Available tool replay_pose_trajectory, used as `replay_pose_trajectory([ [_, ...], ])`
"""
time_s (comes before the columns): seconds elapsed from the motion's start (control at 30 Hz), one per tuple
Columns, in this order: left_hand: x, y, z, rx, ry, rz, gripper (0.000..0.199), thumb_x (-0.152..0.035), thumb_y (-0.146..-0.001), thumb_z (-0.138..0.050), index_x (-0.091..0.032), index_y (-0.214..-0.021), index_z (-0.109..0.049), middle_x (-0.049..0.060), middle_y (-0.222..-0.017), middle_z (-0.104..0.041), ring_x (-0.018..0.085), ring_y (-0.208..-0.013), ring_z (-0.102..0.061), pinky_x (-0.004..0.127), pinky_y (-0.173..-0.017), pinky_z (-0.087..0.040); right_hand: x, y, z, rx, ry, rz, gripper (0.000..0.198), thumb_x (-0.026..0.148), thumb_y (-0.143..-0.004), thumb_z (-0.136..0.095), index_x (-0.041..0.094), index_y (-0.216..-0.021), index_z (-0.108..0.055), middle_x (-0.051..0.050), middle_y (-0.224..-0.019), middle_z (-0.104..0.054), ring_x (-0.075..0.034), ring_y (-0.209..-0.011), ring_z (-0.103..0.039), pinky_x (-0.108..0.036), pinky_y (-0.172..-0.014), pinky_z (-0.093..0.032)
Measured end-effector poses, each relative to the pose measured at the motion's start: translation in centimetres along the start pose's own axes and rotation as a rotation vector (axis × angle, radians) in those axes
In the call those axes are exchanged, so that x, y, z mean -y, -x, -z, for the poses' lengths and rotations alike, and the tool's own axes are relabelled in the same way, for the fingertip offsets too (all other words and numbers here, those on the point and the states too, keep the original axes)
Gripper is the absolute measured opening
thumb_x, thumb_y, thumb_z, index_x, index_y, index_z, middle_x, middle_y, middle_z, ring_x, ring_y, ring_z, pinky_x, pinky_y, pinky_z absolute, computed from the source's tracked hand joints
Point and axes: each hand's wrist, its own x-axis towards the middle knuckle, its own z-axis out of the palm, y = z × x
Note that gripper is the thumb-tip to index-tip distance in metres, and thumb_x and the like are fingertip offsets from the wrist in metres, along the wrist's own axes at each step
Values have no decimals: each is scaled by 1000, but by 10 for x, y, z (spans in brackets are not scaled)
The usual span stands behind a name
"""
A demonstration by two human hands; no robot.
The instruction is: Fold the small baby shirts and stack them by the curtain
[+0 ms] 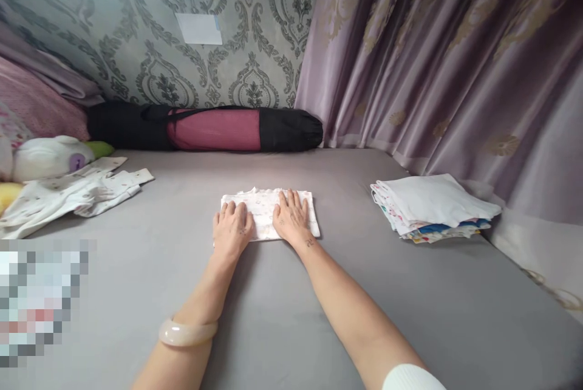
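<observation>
A white garment with a faint print (263, 220) lies folded into a flat rectangle on the grey sheet. My left hand (233, 229) rests on its left end, fingers slightly bent and apart. Across its right part my right hand (292, 217) lies flat with the fingers spread. Both palms face down and press on the cloth, and neither grips it. A ruffled edge shows along the garment's far side. A pale bangle (187, 333) circles my left forearm.
Folded clothes (437, 205) are stacked at the right, near the curtain (387, 74). Loose printed clothes (86, 192) lie at the left beside a white plush toy (48, 158). Along the wall stretches a long black and dark-red bag (214, 130). The lower left corner is pixelated.
</observation>
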Motion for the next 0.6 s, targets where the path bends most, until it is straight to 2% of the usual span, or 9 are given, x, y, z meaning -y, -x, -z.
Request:
replay_pose_trajectory([
  [0.2,4,-1,1,-20,-3,8,29,-32,-94,-41,-20,-111,-62,13,-126,-62,29,-127,-50,42,-101,-41,-3,-1,3,14,-11,-11,55,33,-99,-28,15,-150,-37,-13,-158,-31,-27,-147,-22,-49,-118,-12],
  [0.33,9,-3,-2,-43,-15,47,29,-33,-93,-42,-20,-109,-63,14,-128,-61,29,-125,-53,42,-101,-42,-14,-5,7,-49,22,-97,58,34,-100,-27,7,-151,-34,-18,-159,-27,-30,-148,-19,-51,-118,-9],
  [0.47,11,-4,-2,-52,-16,60,29,-33,-93,-42,-19,-109,-63,14,-128,-62,29,-123,-54,42,-100,-43,-22,-7,7,-1,8,-177,60,37,-100,-25,5,-150,-35,-18,-159,-26,-30,-148,-19,-49,-118,-13],
  [0.6,11,-4,-1,-38,2,64,29,-34,-93,-43,-20,-108,-63,14,-127,-63,29,-121,-56,41,-99,-44,-24,-8,7,16,1,-186,60,37,-101,-24,5,-150,-35,-18,-160,-24,-29,-148,-18,-47,-118,-15],
])
